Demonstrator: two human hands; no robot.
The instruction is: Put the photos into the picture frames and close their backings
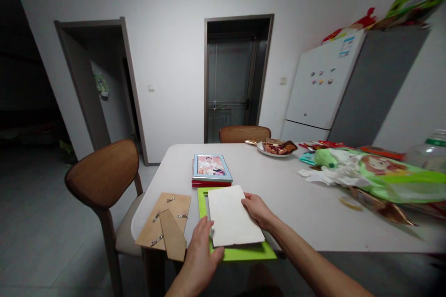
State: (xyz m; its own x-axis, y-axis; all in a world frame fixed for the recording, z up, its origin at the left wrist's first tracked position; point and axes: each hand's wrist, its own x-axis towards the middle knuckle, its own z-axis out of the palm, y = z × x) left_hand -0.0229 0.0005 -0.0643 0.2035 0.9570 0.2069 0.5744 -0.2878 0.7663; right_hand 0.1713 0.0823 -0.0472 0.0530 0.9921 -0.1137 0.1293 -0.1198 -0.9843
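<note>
A white sheet (235, 218), stiff like card, lies tilted over a lime-green picture frame (251, 253) at the table's front edge. My right hand (257, 211) grips the sheet's right edge between thumb and fingers. Beside the frame's left side is my left hand (202, 250), its thumb and fingers apart near the sheet's lower left corner. A brown backing board (170, 227) with metal clips and a fold-out stand rests left of the frame. Behind it, a blue-edged framed photo (211, 168) sits on top of a red frame (209, 184).
The white table (285, 199) holds a plate of food (277, 148) at the back. Green plastic bags (383, 171), crumpled tissues (327, 175) and a tape roll (350, 203) crowd its right side. Wooden chairs stand left (104, 176) and behind (245, 134). A fridge (320, 79) is at the right.
</note>
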